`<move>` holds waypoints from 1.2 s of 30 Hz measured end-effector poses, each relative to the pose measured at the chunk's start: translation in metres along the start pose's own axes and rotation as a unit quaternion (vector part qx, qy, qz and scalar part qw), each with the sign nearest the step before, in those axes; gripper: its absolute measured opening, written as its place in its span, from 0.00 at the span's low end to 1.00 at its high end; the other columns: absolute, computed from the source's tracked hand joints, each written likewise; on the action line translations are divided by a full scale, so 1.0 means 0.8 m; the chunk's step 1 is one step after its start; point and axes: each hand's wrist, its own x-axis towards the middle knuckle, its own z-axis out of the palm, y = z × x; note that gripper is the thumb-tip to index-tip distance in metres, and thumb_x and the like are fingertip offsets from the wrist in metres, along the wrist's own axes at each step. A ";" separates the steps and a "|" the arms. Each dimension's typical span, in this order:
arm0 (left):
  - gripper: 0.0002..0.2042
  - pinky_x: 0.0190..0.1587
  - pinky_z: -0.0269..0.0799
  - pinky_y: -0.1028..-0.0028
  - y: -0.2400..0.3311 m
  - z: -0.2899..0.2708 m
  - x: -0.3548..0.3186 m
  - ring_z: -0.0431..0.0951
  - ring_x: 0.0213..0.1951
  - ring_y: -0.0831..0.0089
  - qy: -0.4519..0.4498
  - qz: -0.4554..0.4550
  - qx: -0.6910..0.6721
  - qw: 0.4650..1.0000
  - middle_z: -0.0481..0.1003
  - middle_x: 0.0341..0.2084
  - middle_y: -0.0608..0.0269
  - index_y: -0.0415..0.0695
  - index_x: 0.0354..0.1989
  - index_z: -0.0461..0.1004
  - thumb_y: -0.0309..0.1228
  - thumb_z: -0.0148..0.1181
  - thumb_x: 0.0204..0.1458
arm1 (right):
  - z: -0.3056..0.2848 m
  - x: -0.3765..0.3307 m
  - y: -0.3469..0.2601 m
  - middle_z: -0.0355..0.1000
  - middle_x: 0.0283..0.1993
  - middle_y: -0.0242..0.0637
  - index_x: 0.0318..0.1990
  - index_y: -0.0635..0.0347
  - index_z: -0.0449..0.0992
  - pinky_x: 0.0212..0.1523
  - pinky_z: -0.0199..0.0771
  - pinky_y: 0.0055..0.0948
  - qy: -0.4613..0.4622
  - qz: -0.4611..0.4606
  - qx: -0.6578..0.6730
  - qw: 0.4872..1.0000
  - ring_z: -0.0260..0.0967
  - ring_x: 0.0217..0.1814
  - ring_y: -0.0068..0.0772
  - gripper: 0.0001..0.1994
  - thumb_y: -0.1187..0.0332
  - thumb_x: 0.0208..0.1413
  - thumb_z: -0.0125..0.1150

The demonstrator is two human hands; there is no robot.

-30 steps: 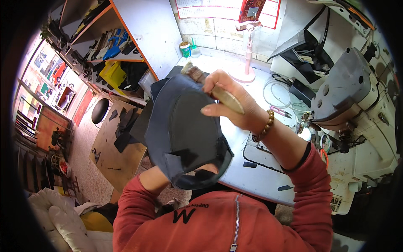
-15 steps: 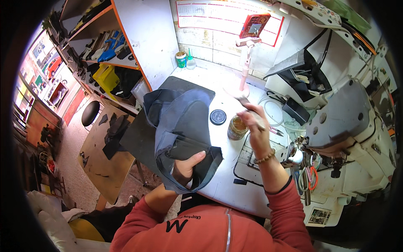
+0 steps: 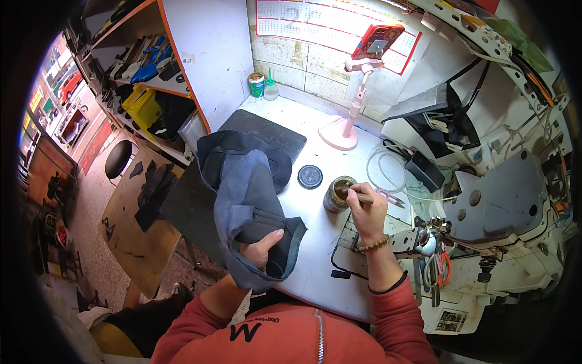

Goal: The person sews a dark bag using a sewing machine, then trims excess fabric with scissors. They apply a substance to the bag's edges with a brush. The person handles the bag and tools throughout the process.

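Observation:
My left hand grips a dark blue-grey, bag-like piece of leather or cloth, thumb on its inner face and fingers hidden behind it. The piece is folded over, with a curved band looping around its near end. In my right hand is a brush with a wooden handle, pinched and tilted down into an open jar. Its bristles are out of sight inside the jar, which holds something brownish. Beside the jar, a round black lid lies on the white table.
Under the piece lies a black board. A pink phone stand rises behind the jar. Snips lie near a coiled clear tube. A grey sewing machine stands at right. Shelves with shoes and a wooden table are at left.
My right hand has lowered the brush from above the jar into its mouth. My left hand still holds the bag-like piece, which has shifted slightly. The whole view has moved a little.

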 end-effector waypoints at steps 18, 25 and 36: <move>0.18 0.49 0.70 0.70 -0.002 -0.006 0.015 0.75 0.42 0.67 0.070 0.029 0.181 0.981 0.76 0.41 0.57 0.37 0.43 0.75 0.31 0.69 0.43 | -0.048 -0.003 -0.032 0.67 0.17 0.34 0.30 0.67 0.74 0.17 0.60 0.19 -0.006 0.254 0.462 0.850 0.60 0.14 0.20 0.13 0.65 0.60 0.52; 0.14 0.42 0.73 0.74 0.013 0.006 0.004 0.77 0.37 0.73 0.076 0.008 0.147 0.986 0.77 0.36 0.61 0.36 0.41 0.76 0.26 0.66 0.46 | -0.056 -0.052 -0.070 0.70 0.25 0.36 0.33 0.67 0.74 0.25 0.65 0.18 -0.047 0.124 0.447 0.885 0.67 0.24 0.22 0.09 0.69 0.51 0.54; 0.14 0.44 0.74 0.73 0.022 0.015 -0.016 0.77 0.38 0.71 0.027 -0.015 0.107 0.994 0.76 0.38 0.59 0.35 0.44 0.73 0.23 0.62 0.48 | -0.058 -0.094 -0.064 0.70 0.23 0.37 0.32 0.62 0.77 0.24 0.66 0.28 -0.063 -0.103 0.228 0.966 0.68 0.23 0.34 0.09 0.80 0.39 0.59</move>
